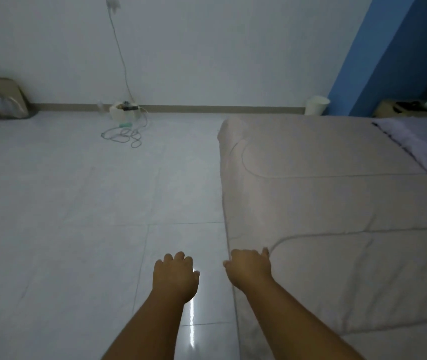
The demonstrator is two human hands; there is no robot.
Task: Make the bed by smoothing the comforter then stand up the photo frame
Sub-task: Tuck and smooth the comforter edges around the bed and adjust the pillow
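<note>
Right hand (248, 266) is down on the near left edge of the comforter (324, 203), knuckles up, fingers curled over the hem. It looks clenched on the fabric, though the fingertips tuck under and a true pinch can't be confirmed. Left hand (174, 278) hangs over the floor (77, 203) just beside it, fingers loosely curled, holding nothing.

From that right grip the comforter spreads away forward and to the right, its long edge running straight ahead along the floor line toward the far wall. It already lies fairly flat, with stitched seams and a slight pucker at the far left corner. A lilac pillow (420, 149) sits well off to the far right.

So the right hand is the one on the job, and the left is a short reach away from the same hem. The likely next move is a tug or sweep along that edge, away from the body.

No photo frame is identifiable; the clutter beyond the pillow is too dim to read.
</note>
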